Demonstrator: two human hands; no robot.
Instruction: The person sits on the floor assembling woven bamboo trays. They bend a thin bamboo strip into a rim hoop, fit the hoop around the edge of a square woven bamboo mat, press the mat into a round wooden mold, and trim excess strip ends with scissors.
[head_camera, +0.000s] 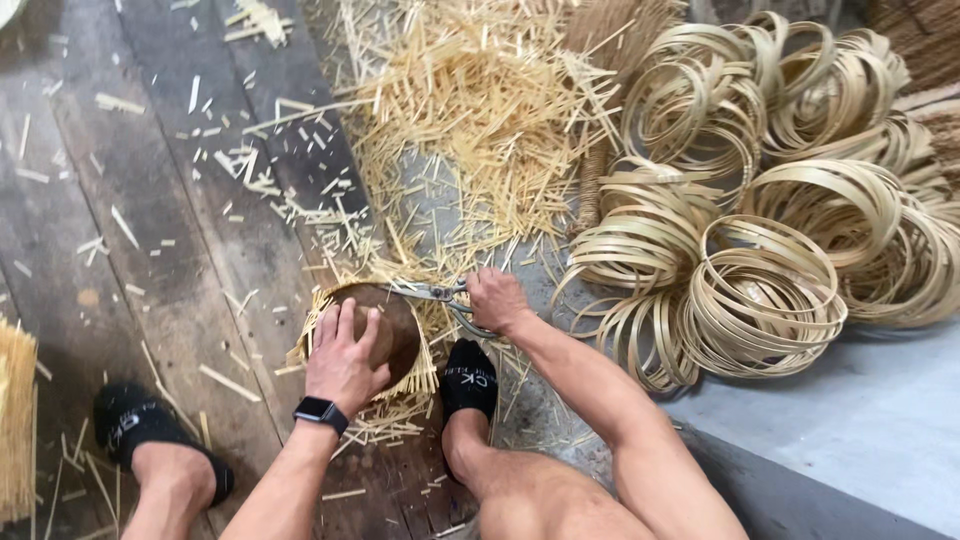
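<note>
Open plank floor (150, 250) to the left with scattered offcuts, straw pile (470, 110) ahead, stacked bamboo hoops (760, 290) blocking the right

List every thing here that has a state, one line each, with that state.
Left hand: pressed flat on the round woven piece.
Right hand: closed on the scissors' handles.
Scissors: blades open, at the woven piece's rim.
Round woven piece: flat on the floor, loose strip ends sticking out round its edge.
Bamboo strip hoops: coiled, piled in bundles.
Bamboo offcuts: cut short, heaped and scattered.
Smartwatch: on the left wrist, screen dark.
</note>
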